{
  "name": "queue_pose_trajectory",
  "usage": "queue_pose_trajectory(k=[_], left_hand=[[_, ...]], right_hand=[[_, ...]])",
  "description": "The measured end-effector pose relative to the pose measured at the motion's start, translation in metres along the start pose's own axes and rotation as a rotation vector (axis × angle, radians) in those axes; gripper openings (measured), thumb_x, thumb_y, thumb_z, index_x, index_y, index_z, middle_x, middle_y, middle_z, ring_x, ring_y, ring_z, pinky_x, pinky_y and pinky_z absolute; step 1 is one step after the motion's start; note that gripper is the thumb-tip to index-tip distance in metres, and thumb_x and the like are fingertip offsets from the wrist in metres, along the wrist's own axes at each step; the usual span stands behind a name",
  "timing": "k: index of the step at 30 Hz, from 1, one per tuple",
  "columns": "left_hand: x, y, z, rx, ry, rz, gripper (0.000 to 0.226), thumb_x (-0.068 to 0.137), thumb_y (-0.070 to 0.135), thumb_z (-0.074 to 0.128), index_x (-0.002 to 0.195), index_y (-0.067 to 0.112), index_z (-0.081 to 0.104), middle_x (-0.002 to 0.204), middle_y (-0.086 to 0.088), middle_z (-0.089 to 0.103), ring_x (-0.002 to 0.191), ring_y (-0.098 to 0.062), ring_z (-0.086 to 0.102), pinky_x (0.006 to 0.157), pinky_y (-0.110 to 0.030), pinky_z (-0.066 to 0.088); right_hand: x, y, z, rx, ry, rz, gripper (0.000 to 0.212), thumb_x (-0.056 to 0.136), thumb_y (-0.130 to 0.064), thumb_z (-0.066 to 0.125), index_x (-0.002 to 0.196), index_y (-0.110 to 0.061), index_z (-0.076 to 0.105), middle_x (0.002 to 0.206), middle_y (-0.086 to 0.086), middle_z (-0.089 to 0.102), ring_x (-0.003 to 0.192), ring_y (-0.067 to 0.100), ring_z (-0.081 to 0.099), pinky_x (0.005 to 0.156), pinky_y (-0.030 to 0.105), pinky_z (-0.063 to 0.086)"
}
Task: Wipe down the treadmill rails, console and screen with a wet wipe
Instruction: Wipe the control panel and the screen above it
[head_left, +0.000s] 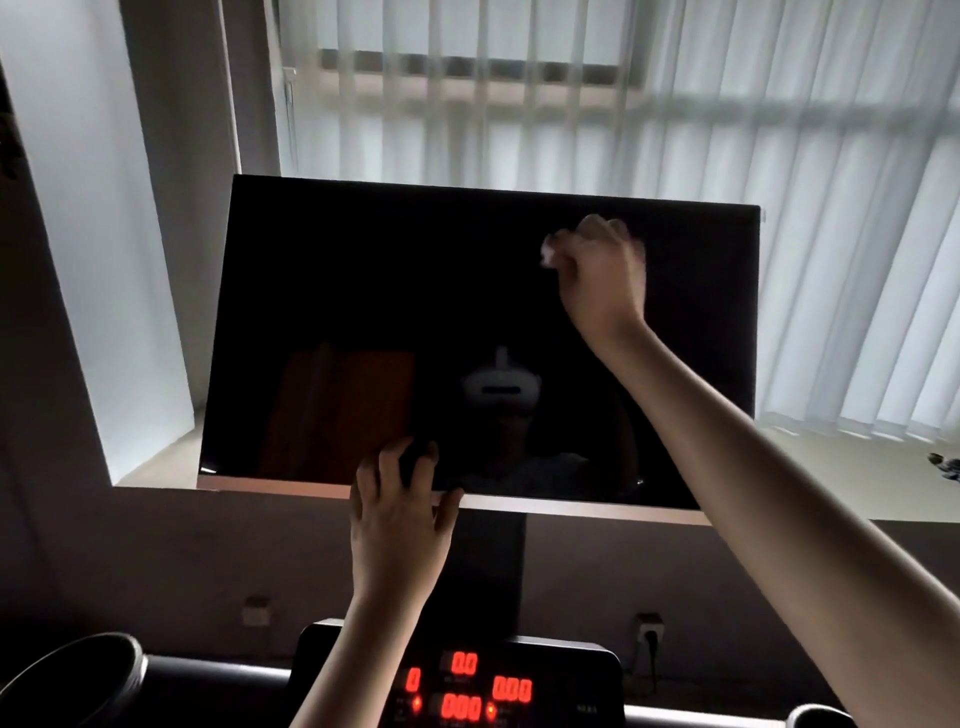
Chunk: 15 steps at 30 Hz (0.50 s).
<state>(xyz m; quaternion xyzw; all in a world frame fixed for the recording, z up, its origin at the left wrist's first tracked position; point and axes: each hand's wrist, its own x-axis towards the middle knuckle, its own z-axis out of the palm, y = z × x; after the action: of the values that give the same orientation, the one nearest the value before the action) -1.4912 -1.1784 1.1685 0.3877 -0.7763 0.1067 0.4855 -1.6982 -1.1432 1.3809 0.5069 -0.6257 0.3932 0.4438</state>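
A large dark screen (363, 291) stands tilted on a post above the treadmill console (571, 670), whose red digits glow at the bottom of the view. My right hand (602, 275) is raised against the upper right part of the screen and grips a crumpled white wet wipe (551, 248), pressing it to the glass. My left hand (397, 514) holds the screen's lower edge, fingers on the glass and thumb under the pale bottom strip. The treadmill rails are out of view.
A window with white vertical blinds (675, 130) fills the background behind the screen. A round dark cup holder (78, 675) sits at the console's lower left. A wall socket (649, 631) is low on the wall to the right of the post.
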Motion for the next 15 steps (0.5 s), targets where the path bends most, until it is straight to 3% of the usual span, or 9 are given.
queue_pose_trajectory(k=[3, 7, 11, 12, 15], left_hand=[[0.0, 0.003, 0.0, 0.002, -0.003, -0.01, 0.052, 0.072, 0.036, 0.079, 0.115, 0.012, 0.063, 0.121, -0.011, 0.052, 0.105, -0.036, 0.051, 0.079, -0.051, 0.052], [0.002, 0.005, 0.0, 0.02, -0.001, -0.011, 0.052, 0.071, 0.04, 0.076, 0.113, 0.011, 0.064, 0.119, -0.012, 0.052, 0.102, -0.037, 0.051, 0.078, -0.05, 0.053], [0.0, 0.005, 0.001, 0.019, -0.008, -0.021, 0.052, 0.071, 0.039, 0.077, 0.113, 0.011, 0.063, 0.12, -0.013, 0.052, 0.101, -0.039, 0.053, 0.076, -0.051, 0.054], [0.0, 0.006, 0.001, 0.021, -0.007, -0.023, 0.052, 0.071, 0.039, 0.078, 0.113, 0.011, 0.063, 0.12, -0.013, 0.052, 0.102, -0.039, 0.053, 0.076, -0.052, 0.053], [0.0, 0.006, 0.001, 0.03, -0.007, -0.021, 0.053, 0.072, 0.039, 0.076, 0.115, 0.01, 0.063, 0.12, -0.014, 0.053, 0.102, -0.039, 0.052, 0.077, -0.052, 0.053]], right_hand=[[-0.024, 0.004, 0.004, 0.016, 0.014, -0.22, 0.014, 0.08, -0.007, 0.07, 0.081, -0.019, 0.076, 0.075, 0.002, 0.061, 0.072, 0.029, 0.06, 0.071, 0.034, 0.037], [-0.029, 0.004, -0.001, 0.034, 0.079, -0.019, 0.015, 0.084, -0.008, 0.067, 0.078, -0.02, 0.076, 0.074, 0.003, 0.06, 0.071, 0.03, 0.059, 0.068, 0.034, 0.037], [-0.059, 0.002, 0.001, 0.079, -0.079, -0.367, 0.018, 0.071, 0.002, 0.075, 0.074, -0.016, 0.074, 0.073, 0.002, 0.059, 0.067, 0.028, 0.06, 0.066, 0.032, 0.037], [-0.058, 0.007, -0.002, 0.072, -0.094, -0.374, 0.017, 0.072, 0.001, 0.075, 0.075, -0.016, 0.074, 0.072, 0.002, 0.058, 0.067, 0.028, 0.06, 0.067, 0.033, 0.037], [-0.054, 0.013, -0.006, 0.074, 0.007, -0.138, 0.014, 0.078, -0.003, 0.071, 0.077, -0.017, 0.076, 0.072, 0.004, 0.059, 0.067, 0.031, 0.059, 0.065, 0.036, 0.041]])
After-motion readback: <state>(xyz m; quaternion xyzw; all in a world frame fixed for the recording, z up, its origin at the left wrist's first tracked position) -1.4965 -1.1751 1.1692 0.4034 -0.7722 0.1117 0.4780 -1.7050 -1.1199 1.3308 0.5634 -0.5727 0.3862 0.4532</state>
